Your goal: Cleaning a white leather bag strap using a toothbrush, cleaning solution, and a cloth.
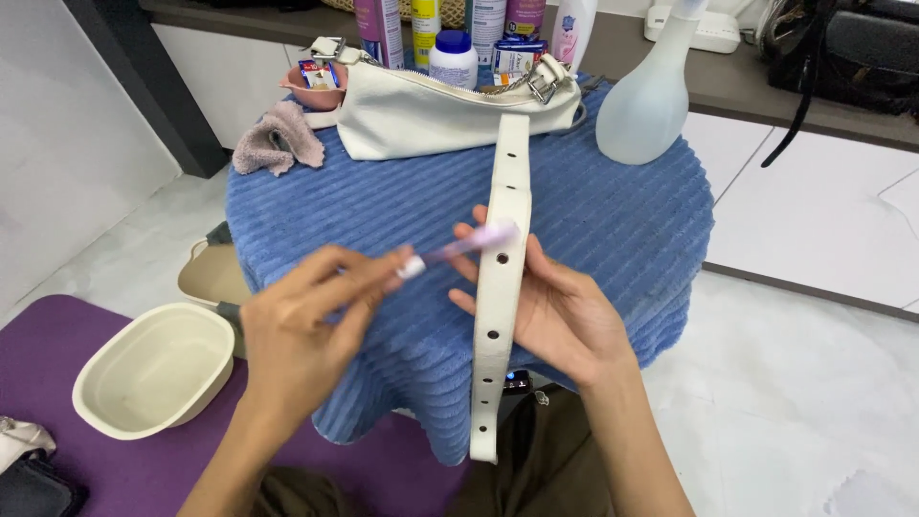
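A white leather strap [500, 287] with punched holes runs from a white handbag [431, 110] down over a blue ribbed towel [613, 220]. My right hand [555, 306] lies under the strap's middle, palm up, supporting it. My left hand [306, 325] pinches a small purple-handled brush [464, 245], its blurred tip touching the strap just above my right fingers.
A frosted spray bottle [646, 96] stands at the towel's right back. A grey cloth [278, 139] lies at the left back. Several bottles [452, 57] stand behind the bag. A cream basin [153, 369] sits on a purple mat [57, 325] at the left.
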